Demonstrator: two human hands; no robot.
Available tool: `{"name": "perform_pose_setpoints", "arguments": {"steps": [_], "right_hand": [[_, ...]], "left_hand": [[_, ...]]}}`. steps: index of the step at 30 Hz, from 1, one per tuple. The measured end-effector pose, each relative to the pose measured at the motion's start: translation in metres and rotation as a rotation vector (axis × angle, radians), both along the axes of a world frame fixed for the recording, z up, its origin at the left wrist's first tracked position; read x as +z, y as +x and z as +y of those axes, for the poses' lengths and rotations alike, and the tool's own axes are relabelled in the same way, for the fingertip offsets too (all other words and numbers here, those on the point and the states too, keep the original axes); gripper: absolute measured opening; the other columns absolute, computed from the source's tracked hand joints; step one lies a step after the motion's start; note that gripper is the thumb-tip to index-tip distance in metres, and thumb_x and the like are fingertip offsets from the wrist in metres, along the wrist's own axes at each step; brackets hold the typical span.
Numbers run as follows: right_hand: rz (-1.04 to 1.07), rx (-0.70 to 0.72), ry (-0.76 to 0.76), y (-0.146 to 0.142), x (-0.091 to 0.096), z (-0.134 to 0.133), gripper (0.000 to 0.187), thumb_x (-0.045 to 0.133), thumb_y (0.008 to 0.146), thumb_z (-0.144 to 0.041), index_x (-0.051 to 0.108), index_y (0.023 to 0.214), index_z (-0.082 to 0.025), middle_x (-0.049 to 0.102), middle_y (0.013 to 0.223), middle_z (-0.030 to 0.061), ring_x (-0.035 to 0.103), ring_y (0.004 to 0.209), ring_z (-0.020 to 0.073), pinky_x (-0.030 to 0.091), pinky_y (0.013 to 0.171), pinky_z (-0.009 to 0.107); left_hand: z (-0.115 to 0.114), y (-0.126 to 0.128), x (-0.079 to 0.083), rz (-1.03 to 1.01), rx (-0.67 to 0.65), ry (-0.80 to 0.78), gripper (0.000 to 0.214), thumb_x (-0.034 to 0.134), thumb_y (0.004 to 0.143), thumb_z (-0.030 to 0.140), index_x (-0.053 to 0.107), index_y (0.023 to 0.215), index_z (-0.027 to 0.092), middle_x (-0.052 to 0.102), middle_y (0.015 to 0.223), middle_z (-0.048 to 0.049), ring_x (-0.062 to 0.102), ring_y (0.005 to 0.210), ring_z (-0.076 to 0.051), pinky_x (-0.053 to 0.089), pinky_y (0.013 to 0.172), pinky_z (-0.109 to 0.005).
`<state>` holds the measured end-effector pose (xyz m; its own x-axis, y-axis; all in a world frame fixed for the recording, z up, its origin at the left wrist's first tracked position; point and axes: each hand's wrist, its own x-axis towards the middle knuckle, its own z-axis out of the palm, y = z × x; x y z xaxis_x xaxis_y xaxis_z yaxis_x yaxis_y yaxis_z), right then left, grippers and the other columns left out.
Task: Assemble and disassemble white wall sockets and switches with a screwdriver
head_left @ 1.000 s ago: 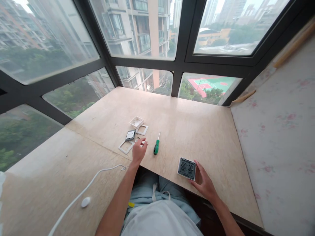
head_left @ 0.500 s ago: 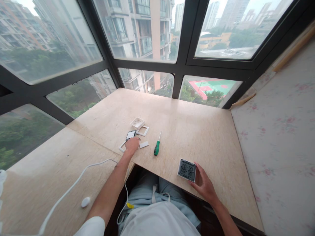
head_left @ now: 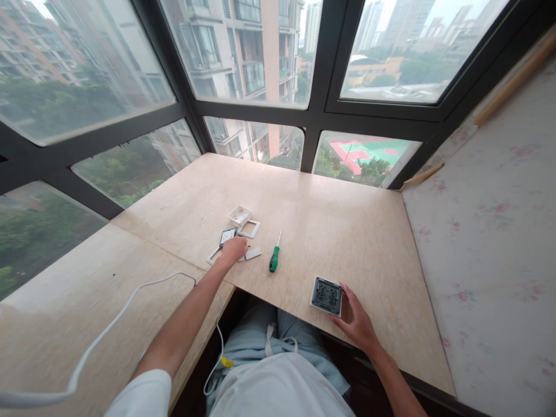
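My left hand [head_left: 233, 250] reaches forward over a cluster of small parts, fingers curled down; what they pinch is hidden. Just beyond its fingertips lies a grey switch module [head_left: 227, 236], and a white frame [head_left: 214, 256] shows partly under the hand. A small white cover piece [head_left: 252, 253] lies right of the hand. A green-handled screwdriver [head_left: 273, 258] lies further right. My right hand [head_left: 357, 319] rests near the front edge, its fingers gripping the right side of a grey square socket module [head_left: 326, 295] lying flat.
A beige stone-look worktop [head_left: 347, 231] runs under dark-framed windows. A small white box [head_left: 240, 215] and another white frame [head_left: 249, 229] lie behind the cluster. A white cable [head_left: 108, 327] trails across the left slab. A floral covered surface [head_left: 490, 231] borders the right.
My left hand let go of the small white piece, moved left and forward onto the parts cluster and closed there. The right hand stayed on the socket module.
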<state>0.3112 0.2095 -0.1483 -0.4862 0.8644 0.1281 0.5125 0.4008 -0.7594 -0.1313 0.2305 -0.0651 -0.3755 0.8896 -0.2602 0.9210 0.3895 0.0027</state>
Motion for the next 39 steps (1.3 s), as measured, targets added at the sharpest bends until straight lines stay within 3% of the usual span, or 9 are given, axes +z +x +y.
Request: {"name": "perform_pose_setpoints", "arguments": {"steps": [11, 24, 31, 39], "right_hand": [[-0.002, -0.003, 0.004, 0.000, 0.000, 0.000, 0.082, 0.065, 0.082, -0.039, 0.021, 0.150, -0.027, 0.038, 0.150, 0.0109, 0.038, 0.138, 0.0293, 0.035, 0.112, 0.050], [-0.006, 0.001, 0.003, -0.001, 0.004, -0.001, 0.082, 0.064, 0.083, -0.041, 0.020, 0.150, -0.027, 0.037, 0.151, 0.0112, 0.037, 0.138, 0.0307, 0.034, 0.112, 0.052], [-0.007, 0.004, -0.008, -0.001, 0.004, 0.000, 0.084, 0.065, 0.082, -0.041, 0.020, 0.151, -0.026, 0.036, 0.151, 0.0112, 0.036, 0.139, 0.0305, 0.034, 0.113, 0.052], [0.031, 0.019, -0.037, -0.001, 0.010, 0.000, 0.089, 0.068, 0.081, -0.044, 0.018, 0.152, -0.026, 0.032, 0.154, 0.0129, 0.032, 0.142, 0.0292, 0.029, 0.115, 0.052]], "left_hand": [[-0.001, -0.005, 0.000, -0.010, -0.119, 0.018, 0.021, 0.054, 0.085, 0.025, 0.071, 0.081, 0.013, 0.070, 0.092, -0.0185, 0.067, 0.096, -0.032, 0.047, 0.084, -0.040], [-0.034, 0.011, 0.021, -0.141, -0.108, 0.356, 0.016, 0.054, 0.084, 0.030, 0.066, 0.090, 0.021, 0.073, 0.089, -0.0015, 0.068, 0.080, -0.017, 0.046, 0.073, -0.025], [-0.047, 0.047, 0.030, -0.479, -0.198, 0.542, 0.007, 0.057, 0.079, 0.025, 0.060, 0.080, 0.019, 0.066, 0.070, 0.0013, 0.059, 0.058, -0.010, 0.043, 0.059, -0.021], [-0.052, 0.113, 0.033, -0.843, -0.322, 0.295, 0.008, 0.046, 0.085, 0.027, 0.049, 0.083, 0.020, 0.058, 0.062, 0.0033, 0.055, 0.053, -0.011, 0.041, 0.053, -0.022]]}}
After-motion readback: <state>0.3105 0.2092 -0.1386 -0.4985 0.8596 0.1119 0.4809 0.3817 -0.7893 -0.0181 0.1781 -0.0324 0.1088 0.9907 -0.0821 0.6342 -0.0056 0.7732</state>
